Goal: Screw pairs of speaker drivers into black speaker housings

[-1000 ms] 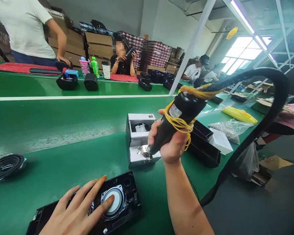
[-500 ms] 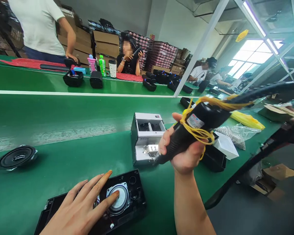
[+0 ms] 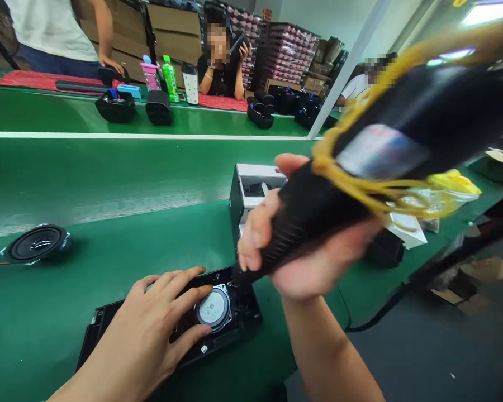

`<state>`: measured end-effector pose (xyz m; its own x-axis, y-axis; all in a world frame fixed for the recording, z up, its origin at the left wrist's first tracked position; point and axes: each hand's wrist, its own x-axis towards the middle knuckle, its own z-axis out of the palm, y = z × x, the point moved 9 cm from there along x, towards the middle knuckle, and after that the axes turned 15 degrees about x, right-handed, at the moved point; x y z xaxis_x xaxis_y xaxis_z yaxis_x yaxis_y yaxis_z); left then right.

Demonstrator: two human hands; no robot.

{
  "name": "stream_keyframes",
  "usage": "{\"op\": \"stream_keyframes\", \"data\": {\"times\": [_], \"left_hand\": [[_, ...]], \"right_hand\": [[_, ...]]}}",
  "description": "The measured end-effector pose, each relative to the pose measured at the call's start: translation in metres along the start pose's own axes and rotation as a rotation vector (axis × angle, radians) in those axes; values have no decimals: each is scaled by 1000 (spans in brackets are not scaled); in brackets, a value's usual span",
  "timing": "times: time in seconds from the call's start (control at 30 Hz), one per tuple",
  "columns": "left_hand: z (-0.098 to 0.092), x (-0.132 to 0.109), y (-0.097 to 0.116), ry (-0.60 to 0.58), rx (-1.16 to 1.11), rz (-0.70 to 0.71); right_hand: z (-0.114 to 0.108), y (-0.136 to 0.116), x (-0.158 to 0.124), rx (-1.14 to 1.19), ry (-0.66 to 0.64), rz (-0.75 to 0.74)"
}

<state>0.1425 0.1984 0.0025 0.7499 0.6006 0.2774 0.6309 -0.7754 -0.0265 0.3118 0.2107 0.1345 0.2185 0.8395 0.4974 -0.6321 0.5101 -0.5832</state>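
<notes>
My right hand (image 3: 305, 251) is wrapped around a black electric screwdriver (image 3: 318, 206) with a yellow cord tied about it, blurred by motion. Its narrow end points down at the far edge of a black speaker panel (image 3: 247, 312); whether the tip touches is too dark to tell. A small round speaker (image 3: 213, 309) with a pale back sits in the panel. My left hand (image 3: 159, 318) rests over the panel, fingers spread, with index finger and thumb at the speaker's edge. The hand hides the panel's middle.
A loose black speaker (image 3: 37, 244) with a red wire lies at left. Behind my right hand stands a white-and-grey screw feeder (image 3: 257, 181), partly hidden. A white box (image 3: 408, 230) is at right. Across the bench (image 3: 171, 167) are bottles, black housings and co-workers.
My right hand has brought the screwdriver down and left to the panel's far edge. My left thumb and index finger have shifted from the speaker's middle to its edge. The view has tilted down.
</notes>
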Motion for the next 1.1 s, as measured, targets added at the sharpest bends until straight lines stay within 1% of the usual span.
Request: {"op": "stream_keyframes", "data": {"times": [0.07,0.13,0.2,0.27,0.37,0.5,0.57,0.7,0.93,1.1], "left_hand": [[2,0,0,-1,-15,8],[4,0,0,0,-26,18],[4,0,-1,4,-37,22],[4,1,0,6,-41,26],[3,1,0,8,-47,32],[2,2,1,8,-52,30],[3,1,1,3,-49,31],[4,1,1,9,-39,34],[2,2,1,33,-34,29],[3,2,0,22,-19,23]], "right_hand": [[-9,27,-6,52,-48,49],[-19,47,-11,92,-84,74],[-26,59,-14,103,-103,78],[-29,66,-16,61,-115,96],[-29,68,-16,-42,-107,136],[-27,63,-15,-90,-87,103],[-29,64,-15,-93,-69,96],[-30,67,-14,-59,-93,93],[-33,70,-12,-57,-98,149],[-31,73,-13,-21,-144,180]]}}
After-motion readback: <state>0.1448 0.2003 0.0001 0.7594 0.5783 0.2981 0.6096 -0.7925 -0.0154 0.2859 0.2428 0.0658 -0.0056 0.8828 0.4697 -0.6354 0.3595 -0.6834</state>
